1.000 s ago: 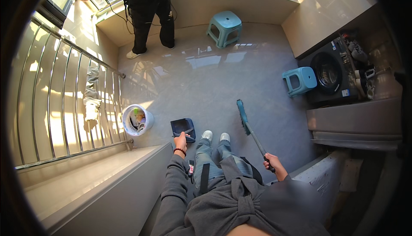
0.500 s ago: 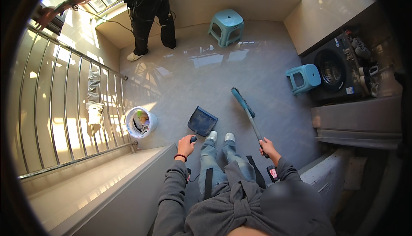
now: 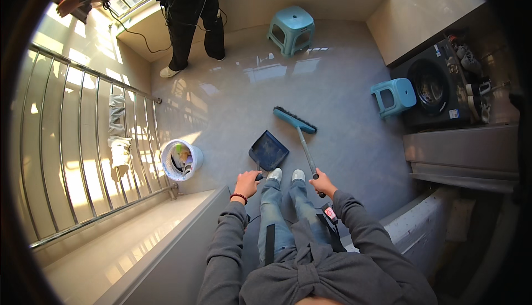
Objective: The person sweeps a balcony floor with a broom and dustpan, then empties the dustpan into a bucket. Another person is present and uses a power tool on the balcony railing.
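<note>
The left hand (image 3: 245,184) grips the handle of a dark dustpan (image 3: 268,151) lying flat on the floor (image 3: 233,105), mouth toward the broom (image 3: 295,121). The right hand (image 3: 322,183) clasps the broom's stick, bristles just beside the pan for sweeping in.

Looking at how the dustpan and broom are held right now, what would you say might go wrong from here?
1. The left hand holds the dustpan by its handle end only; if it tilts, anything in it might spill onto the floor.
2. The right hand grips the broom one-handed near the handle's end, so the brush head may wobble.
3. The white bucket stands close by on the left and could be knocked.
</note>
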`<state>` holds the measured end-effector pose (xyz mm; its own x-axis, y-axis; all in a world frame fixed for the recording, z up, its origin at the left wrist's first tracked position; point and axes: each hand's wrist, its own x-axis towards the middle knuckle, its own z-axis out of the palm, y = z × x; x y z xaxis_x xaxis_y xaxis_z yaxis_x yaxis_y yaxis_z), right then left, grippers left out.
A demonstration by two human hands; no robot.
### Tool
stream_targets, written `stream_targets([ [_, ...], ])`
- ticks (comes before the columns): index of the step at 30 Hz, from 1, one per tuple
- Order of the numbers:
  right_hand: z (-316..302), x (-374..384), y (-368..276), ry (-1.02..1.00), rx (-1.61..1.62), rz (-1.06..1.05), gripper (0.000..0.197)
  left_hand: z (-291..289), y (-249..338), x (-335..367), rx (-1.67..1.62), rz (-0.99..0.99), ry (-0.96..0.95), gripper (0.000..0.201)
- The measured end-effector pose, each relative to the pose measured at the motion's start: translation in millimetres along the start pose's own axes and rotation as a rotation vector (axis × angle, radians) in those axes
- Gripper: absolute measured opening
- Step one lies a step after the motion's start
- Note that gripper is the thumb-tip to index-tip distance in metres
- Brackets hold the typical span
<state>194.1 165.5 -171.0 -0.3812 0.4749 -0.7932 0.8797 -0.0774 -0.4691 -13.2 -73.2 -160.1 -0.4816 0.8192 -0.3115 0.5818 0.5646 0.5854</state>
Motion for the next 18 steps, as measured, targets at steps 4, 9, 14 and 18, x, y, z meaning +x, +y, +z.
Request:
stream_targets([
  [4, 9, -25, -13, -0.182, 0.101, 0.052, 0.074, 4, 1, 1, 0.009, 0.014, 0.020, 0.033],
  [9, -16, -52, -29, -0.447, 0.215, 0.072, 0.071, 6, -1, -1, 0.014, 0.004, 0.001, 0.033],
  [14, -66, -89, -31, -0.476, 0.296, 0.127, 0.072, 4, -6, -6, -0.001, -0.032, -0.036, 0.034],
  [18, -82, -120, -29, -0.361, 0.193, 0.058, 0.070, -6, -14, -19, -0.060, -0.040, -0.037, 0.035],
])
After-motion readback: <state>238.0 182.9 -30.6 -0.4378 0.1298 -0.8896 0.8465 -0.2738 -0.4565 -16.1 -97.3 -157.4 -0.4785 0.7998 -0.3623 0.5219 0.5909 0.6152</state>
